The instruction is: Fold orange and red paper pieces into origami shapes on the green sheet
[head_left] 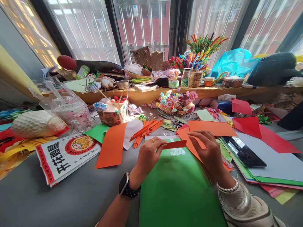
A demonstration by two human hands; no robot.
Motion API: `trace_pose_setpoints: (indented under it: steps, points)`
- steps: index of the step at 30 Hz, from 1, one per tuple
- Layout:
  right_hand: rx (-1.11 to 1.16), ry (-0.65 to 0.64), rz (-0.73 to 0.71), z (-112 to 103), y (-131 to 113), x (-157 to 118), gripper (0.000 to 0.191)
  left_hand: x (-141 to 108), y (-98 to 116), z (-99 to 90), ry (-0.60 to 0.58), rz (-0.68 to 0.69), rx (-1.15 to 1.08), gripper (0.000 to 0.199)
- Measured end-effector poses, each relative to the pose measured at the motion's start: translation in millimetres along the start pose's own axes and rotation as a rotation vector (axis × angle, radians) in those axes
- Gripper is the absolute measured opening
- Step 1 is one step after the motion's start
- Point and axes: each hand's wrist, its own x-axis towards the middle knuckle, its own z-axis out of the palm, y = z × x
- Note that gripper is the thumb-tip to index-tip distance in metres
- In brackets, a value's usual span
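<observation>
My left hand (148,156) pinches one end of a narrow red-orange paper strip (175,144), which points to the right above a glossy green sheet (180,189). Past the strip's free end is my right hand (208,153), its fingers loosely curved and apart with nothing visible in them. Behind the right hand lie orange paper pieces (213,128). Several folded orange strips (146,130) are heaped beyond my left hand, beside a larger orange sheet (110,146).
Left lies a printed paper bag (68,157) near a plastic-wrapped cup (72,110). A phone (243,151) rests on stacked paper at right. Behind stand a basket (113,113), small craft flowers (175,102) and a sill with jars and pipe cleaners (191,61).
</observation>
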Motion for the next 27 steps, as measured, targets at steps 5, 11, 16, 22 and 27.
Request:
trace_pose_setpoints:
  steps: [5,11,16,22,27]
  points:
    - [0.177,-0.243,0.084,3.9,-13.3,-2.0,0.016,1.1,7.2,-3.1,-0.001,-0.141,-0.211,0.013]
    - [0.663,-0.311,0.691,3.9,-15.2,-4.7,0.027,4.8,9.1,-8.0,-0.038,-0.448,-0.922,0.038]
    - [1.006,-0.467,0.881,7.9,-14.8,-8.9,0.028,3.4,15.7,-7.8,-0.234,-0.475,-1.200,0.035]
    - [1.106,-0.578,0.928,9.1,-18.5,-8.7,0.026,1.8,18.4,-9.2,-0.270,-0.474,-1.360,0.053]
    - [0.870,-0.576,0.715,5.5,-23.2,-5.0,0.027,2.6,15.0,-9.3,-0.277,-0.429,-1.325,0.051]
